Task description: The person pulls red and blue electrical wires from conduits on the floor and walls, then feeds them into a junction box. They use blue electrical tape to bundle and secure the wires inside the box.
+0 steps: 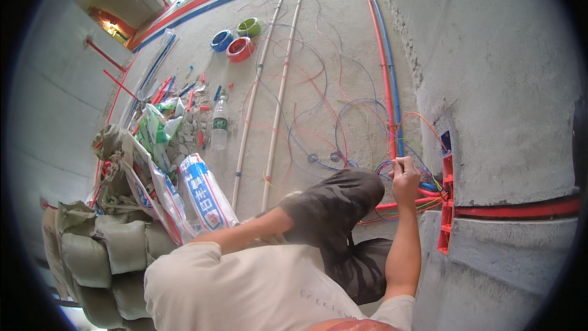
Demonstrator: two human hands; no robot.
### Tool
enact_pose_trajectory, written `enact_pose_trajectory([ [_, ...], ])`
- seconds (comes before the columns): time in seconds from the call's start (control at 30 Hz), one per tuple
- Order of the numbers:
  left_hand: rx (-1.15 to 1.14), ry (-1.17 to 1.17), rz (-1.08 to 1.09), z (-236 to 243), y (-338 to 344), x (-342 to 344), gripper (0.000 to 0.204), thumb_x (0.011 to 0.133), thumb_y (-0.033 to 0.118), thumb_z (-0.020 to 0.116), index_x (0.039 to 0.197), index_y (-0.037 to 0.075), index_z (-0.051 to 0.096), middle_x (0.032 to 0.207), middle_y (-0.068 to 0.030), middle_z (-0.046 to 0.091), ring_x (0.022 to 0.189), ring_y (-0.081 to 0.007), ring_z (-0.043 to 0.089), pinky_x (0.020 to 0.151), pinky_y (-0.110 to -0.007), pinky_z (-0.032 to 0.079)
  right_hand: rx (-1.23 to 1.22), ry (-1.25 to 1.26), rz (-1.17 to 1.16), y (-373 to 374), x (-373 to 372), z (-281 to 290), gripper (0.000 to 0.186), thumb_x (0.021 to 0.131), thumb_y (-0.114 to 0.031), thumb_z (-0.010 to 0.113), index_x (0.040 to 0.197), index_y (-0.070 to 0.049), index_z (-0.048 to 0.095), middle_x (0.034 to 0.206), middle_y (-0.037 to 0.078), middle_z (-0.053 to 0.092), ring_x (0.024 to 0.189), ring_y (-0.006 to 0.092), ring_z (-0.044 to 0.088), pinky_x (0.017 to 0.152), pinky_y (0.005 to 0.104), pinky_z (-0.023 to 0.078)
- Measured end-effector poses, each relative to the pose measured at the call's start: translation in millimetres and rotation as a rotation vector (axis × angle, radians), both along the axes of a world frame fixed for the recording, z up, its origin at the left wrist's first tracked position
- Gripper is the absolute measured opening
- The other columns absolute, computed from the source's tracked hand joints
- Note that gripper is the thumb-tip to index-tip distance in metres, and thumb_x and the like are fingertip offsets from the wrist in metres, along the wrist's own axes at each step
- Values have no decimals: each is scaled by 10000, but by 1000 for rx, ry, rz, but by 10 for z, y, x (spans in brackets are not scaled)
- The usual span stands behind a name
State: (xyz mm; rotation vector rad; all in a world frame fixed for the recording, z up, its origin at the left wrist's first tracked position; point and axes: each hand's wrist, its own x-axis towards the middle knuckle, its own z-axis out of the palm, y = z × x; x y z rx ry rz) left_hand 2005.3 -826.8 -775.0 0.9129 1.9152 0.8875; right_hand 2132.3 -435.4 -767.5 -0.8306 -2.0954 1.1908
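Observation:
My right hand [404,176] is closed in a pinch in front of the wall, above the ends of a red conduit [388,89] and a blue conduit [395,95]. What its fingers hold, if anything, is too small to make out. Thin red, blue and green wires [381,167] curl beside it. Just to its right, red wall boxes [448,193] are set into the concrete, with wires and pipe ends around them. My left forearm [248,235] passes behind my bent knee, which hides the left hand.
Loose wires trail across the floor from blue [222,40], green [249,27] and red [239,49] coils. Two pale pipes [278,95] run lengthwise. At left are a plastic bottle [219,124], a printed bag [205,193], rubble [184,138] and stacked grey sacks [86,260].

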Motion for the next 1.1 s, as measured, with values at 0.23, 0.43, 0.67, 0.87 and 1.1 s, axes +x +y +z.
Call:
enact_pose_trajectory([
  [0.23,-513,-427,63,1180,-219,-250,435,890,34,637,1322,-24,630,1148,-95,710,1028,-170,667,895,-323,555,24,50,7,96,24,0,92,965,-94,664,929,-16,630,712,142,674,599,233,706,536,369,503],
  [0.43,-264,316,188,1913,164,-871,228,896,3,685,1121,32,707,709,0,520,645,-72,473,568,-262,398,-410,36,-1,334,358,470,86,956,-94,688,930,-13,677,747,30,678,613,93,649,533,252,510],
  [0.67,567,508,-1054,1830,2727,-344,350,902,165,742,1237,81,682,1115,-144,642,1079,-346,600,989,-466,445,-499,203,52,222,845,898,104,969,-102,709,935,-13,668,780,26,684,627,70,652,531,241,516],
  [0.87,106,-120,-1052,1173,3360,277,305,1027,180,588,1279,7,595,1077,-69,572,975,-156,537,878,-313,455,-365,470,-298,-244,1209,612,296,1024,-240,645,1149,29,646,880,65,719,712,86,637,638,248,505],
  [1.1,455,89,-1027,725,3213,182,205,992,143,593,1137,-2,583,1012,-162,529,963,-311,553,871,-394,452,-685,800,61,-861,1260,123,423,1011,-88,603,1408,-11,476,1028,108,683,743,102,606,619,236,449],
])
